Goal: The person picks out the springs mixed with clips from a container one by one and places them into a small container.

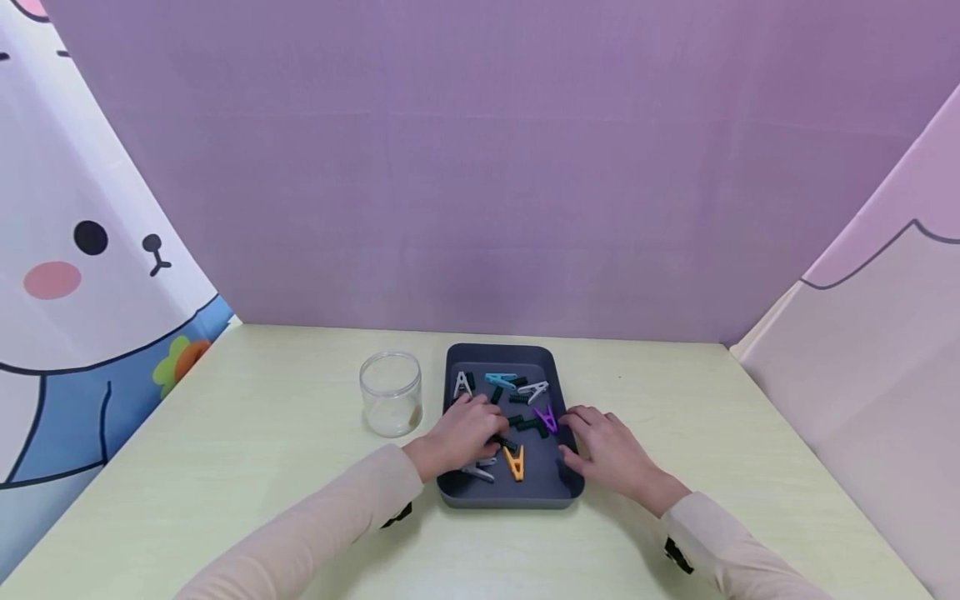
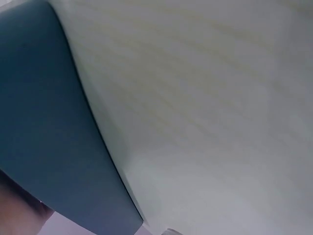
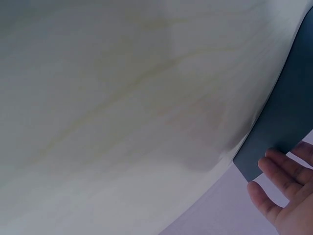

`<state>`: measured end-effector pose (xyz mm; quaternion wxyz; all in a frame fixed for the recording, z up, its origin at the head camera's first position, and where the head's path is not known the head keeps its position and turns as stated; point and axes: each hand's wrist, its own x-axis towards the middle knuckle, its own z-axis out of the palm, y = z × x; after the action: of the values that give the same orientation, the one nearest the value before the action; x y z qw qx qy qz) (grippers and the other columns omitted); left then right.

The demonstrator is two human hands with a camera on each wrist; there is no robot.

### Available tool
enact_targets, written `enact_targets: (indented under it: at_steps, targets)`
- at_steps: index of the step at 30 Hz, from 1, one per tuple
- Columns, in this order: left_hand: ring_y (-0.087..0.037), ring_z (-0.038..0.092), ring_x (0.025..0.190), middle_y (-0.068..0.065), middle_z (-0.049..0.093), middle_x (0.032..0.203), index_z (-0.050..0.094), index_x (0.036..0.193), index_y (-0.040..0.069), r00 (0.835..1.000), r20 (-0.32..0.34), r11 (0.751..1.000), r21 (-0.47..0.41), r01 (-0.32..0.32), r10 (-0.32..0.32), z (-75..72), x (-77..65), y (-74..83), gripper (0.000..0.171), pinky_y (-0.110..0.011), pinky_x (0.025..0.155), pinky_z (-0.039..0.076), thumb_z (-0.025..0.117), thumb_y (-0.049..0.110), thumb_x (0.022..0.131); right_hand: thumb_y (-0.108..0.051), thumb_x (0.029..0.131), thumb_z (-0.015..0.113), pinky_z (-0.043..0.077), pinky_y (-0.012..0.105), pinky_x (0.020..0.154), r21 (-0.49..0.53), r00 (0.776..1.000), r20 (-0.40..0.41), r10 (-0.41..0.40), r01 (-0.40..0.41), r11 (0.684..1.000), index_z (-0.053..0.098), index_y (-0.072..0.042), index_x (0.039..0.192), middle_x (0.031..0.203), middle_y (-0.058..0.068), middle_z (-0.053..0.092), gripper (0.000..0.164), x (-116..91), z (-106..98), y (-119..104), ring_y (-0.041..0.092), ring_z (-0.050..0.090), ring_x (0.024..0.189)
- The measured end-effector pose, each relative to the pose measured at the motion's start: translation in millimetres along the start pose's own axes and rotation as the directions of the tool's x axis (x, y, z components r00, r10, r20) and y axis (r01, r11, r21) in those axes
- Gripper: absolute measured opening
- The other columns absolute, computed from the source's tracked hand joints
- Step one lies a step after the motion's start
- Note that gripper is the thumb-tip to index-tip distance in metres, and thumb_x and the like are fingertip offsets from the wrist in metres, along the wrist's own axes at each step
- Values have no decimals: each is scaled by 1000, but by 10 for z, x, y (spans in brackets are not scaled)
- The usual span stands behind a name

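Observation:
A dark grey tray (image 1: 510, 502) holds several small clothespins and short, ribbed dark green pieces (image 1: 519, 399). My left hand (image 1: 468, 429) reaches over its left rim, fingers bent down among the pieces; I cannot tell whether they pinch one. Close by lie an orange clothespin (image 1: 515, 462) and a grey one (image 1: 477, 472). At the right rim, my right hand (image 1: 611, 450) has its fingers spread, fingertips against the tray's edge beside a purple clothespin (image 1: 547, 418). In the right wrist view, those fingers (image 3: 279, 174) lie relaxed along the tray wall (image 3: 286, 103).
Left of the tray stands a clear round jar (image 1: 391, 392) without a lid, a small brownish spot low inside it. A blue clothespin (image 1: 500, 380) and two whitish ones lie toward the tray's far end. Behind the pale table (image 1: 262, 467) hangs a purple cloth (image 1: 480, 167).

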<state>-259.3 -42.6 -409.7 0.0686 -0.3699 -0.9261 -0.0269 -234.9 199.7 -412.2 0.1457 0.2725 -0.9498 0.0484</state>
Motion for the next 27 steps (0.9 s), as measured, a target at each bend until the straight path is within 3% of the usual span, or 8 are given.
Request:
enact_targets:
  at_steps: [13, 21, 27]
  targets:
    - [-11, 46, 83, 11, 66, 94, 68, 89, 25, 1000, -26, 1000, -18, 6, -6, 52, 18, -18, 9, -28, 73, 36, 68, 27, 80, -34, 79, 66, 47, 42, 83, -3, 1000, -1, 0, 0, 1000, 62, -6, 108, 112, 9, 60, 41, -2, 6, 3, 22, 56, 103]
    - [-11, 47, 82, 10, 66, 94, 68, 90, 23, 998, -60, 999, -39, 24, -27, -10, 5, -26, 10, -27, 71, 35, 66, 26, 81, -34, 79, 66, 47, 41, 82, 3, 1000, -3, 1, -1, 1000, 62, -7, 108, 112, 8, 60, 40, -3, 0, 1, 21, 56, 102]
    - [-12, 47, 85, 9, 66, 93, 67, 92, 23, 996, -74, 998, -46, 36, -40, -92, -4, -56, 12, -36, 83, 40, 64, 26, 81, -34, 80, 64, 47, 42, 83, 6, 1000, 8, 8, -8, 1000, 62, -8, 109, 113, 8, 60, 40, -8, 0, 8, 21, 56, 103]
